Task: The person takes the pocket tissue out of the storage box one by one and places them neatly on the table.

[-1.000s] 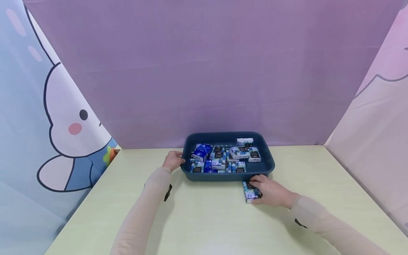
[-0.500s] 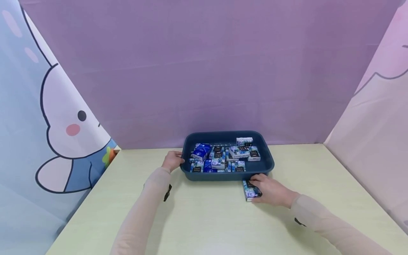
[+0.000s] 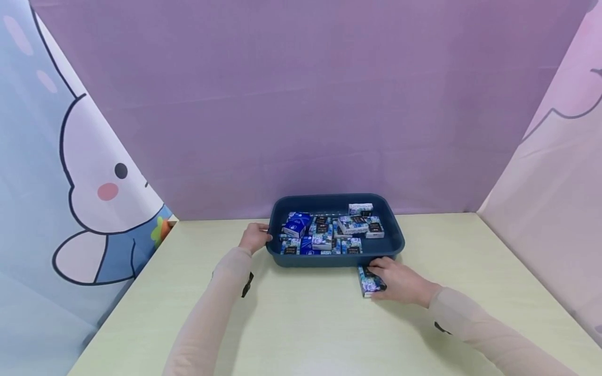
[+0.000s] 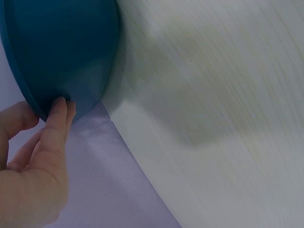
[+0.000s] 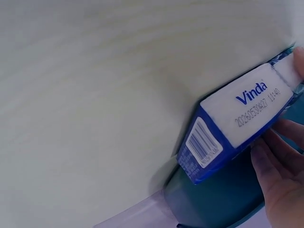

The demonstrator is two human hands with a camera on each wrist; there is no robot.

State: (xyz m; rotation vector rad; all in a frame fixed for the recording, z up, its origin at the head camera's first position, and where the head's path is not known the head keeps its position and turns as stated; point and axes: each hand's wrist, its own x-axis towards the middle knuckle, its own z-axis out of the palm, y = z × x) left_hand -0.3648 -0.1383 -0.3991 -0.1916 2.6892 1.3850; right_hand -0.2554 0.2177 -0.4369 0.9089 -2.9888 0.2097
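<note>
A dark blue plastic tub (image 3: 324, 261) stands on the table against the purple backdrop, with several tissue packs inside, some floral and some plain blue. My left hand (image 3: 254, 237) pinches the tub's left edge; the left wrist view shows the thumb and fingers on either side of the rim (image 4: 21, 88). Just in front of the tub's right front corner, my right hand (image 3: 400, 282) grips a floral tissue pack (image 3: 370, 284) between thumb and fingers. In the right wrist view this pack (image 5: 251, 104) shows its white side marked "Vinda" and a barcode end, close beside the tub wall.
The pale wooden table (image 3: 305, 329) stretches in front of and to both sides of the tub. A purple cloth (image 3: 320, 104) hangs behind it. Printed cartoon cloths flank the table, a blue one (image 3: 33, 183) on the left and a pink one (image 3: 559, 177) on the right.
</note>
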